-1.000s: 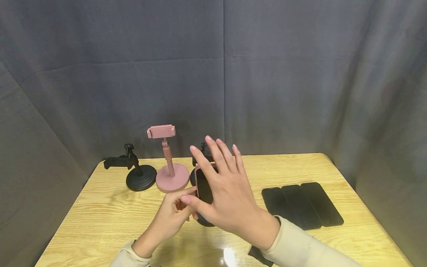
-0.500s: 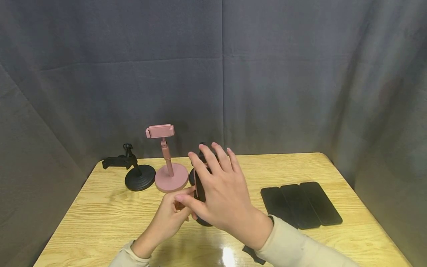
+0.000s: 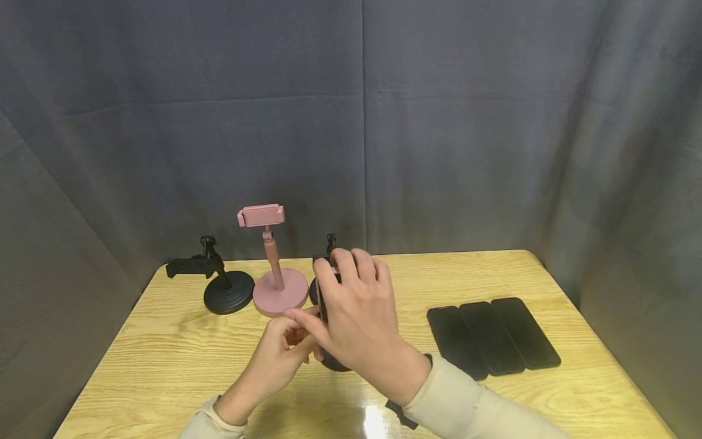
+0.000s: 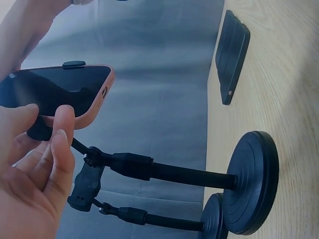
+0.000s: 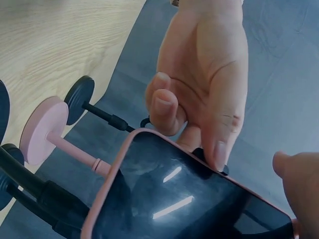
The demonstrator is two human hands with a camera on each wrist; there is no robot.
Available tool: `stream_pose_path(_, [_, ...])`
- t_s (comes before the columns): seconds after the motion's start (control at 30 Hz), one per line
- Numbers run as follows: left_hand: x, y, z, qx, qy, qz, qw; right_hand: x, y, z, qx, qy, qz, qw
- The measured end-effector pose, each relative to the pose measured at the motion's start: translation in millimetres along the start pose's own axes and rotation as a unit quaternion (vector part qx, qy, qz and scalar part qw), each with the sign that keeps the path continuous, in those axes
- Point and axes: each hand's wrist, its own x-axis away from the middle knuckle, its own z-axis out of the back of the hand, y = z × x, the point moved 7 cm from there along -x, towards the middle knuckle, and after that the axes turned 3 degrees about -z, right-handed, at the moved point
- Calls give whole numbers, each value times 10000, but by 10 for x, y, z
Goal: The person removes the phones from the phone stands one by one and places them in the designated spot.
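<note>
A smartphone in a pink case sits in the black clamp of a phone stand, tilted above the round black base. My left hand pinches the clamp's near jaw at the phone's long side between thumb and fingers, as the left wrist view shows. Over the phone, my right hand has its fingers bent around the far edge, thumb stretched toward the left hand. Most of the phone is hidden behind the right hand in the head view; its screen shows in the right wrist view.
Behind the hands stand a pink phone stand, a black stand to its left and another black stand to its right. Three dark phones lie side by side on the wooden table. A grey curtain closes the back.
My right hand has shifted slightly left, and its fingers have gone from straight to bent over the phone. The phone has turned more edge-on in the head view; my left hand keeps its hold.
</note>
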Motion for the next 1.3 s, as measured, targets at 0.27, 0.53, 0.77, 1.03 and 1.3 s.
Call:
stream_pose_path(0.27, [-6, -7, 13, -78, 68, 154, 9998, -1, -16, -48, 92, 197, -87, 9997])
stream_pose_path(0.53, [-19, 17, 23, -324, 117, -58, 9994, -16, -6, -72, -4, 260, -125, 9996])
stream_pose_path(0.77, [-29, 110, 32, -1919, 594, -988, 9746, -18, 5, -81, 14, 205, -215, 9996])
stream_pose_path(1.03, [-12, 142, 11, -3075, 680, -1544, 9365, -20, 5, -85, 15, 182, -216, 9996])
stream_pose_path(1.3, [-41, 140, -34, -3509, 686, -1934, 9137, -36, 8, -78, 11, 161, -218, 9996])
